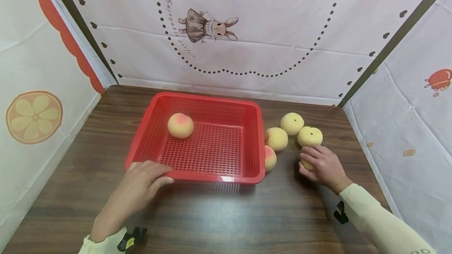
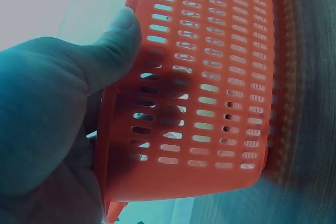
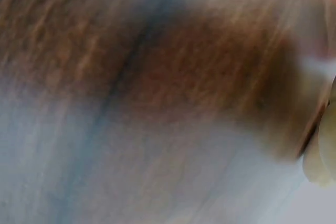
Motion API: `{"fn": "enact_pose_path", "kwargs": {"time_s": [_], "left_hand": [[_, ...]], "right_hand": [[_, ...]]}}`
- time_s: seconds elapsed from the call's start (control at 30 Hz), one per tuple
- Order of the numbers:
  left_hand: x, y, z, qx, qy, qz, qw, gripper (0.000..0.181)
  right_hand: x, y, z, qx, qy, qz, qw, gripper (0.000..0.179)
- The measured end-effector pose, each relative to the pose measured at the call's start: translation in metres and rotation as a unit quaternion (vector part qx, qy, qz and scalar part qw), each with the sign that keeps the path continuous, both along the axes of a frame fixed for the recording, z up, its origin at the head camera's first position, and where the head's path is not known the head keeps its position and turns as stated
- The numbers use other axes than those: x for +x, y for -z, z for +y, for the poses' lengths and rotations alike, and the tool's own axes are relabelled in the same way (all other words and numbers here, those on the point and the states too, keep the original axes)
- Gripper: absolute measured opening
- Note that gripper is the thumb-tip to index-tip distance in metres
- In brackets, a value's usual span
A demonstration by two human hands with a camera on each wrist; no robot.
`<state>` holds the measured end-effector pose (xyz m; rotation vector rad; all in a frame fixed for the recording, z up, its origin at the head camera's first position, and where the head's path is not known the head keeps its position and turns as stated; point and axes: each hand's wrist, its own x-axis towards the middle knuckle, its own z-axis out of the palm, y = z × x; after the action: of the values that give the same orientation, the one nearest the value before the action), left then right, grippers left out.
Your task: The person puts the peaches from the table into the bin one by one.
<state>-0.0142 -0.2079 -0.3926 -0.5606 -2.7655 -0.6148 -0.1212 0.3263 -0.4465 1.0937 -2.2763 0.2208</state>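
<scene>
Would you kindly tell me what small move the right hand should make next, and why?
I'd suggest lifting the yellow fruit in the right hand toward the red basket. That hand appears to grip it, the left hand holds the basket's near rim, and there seems to be room inside beside one peach.

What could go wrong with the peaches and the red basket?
The half-hidden peach in the right grip looks round, so it might slip and roll away. Lifting it could also nudge the yellow peach just beyond it. The left grip holds the red basket by its rim, so a tug might slide it into the pink-tinged peach close beside it.
</scene>
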Motion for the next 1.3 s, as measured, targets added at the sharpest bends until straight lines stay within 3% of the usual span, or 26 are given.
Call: {"fn": "enact_pose_path", "kwargs": {"time_s": [0.47,1.03,1.3], "left_hand": [[0.000,-0.004,0.001,-0.003,-0.015,-0.046,0.9988,0.024],[0.000,-0.003,0.001,0.001,-0.013,-0.041,0.9991,0.023],[-0.001,-0.003,0.001,0.001,-0.010,-0.039,0.9992,0.023]], "right_hand": [[-0.001,-0.019,-0.003,0.004,0.010,0.016,0.9998,0.029],[-0.004,-0.042,-0.004,0.004,0.021,0.012,0.9997,0.035],[-0.007,-0.052,-0.006,-0.016,0.004,0.036,0.9992,0.031]]}}
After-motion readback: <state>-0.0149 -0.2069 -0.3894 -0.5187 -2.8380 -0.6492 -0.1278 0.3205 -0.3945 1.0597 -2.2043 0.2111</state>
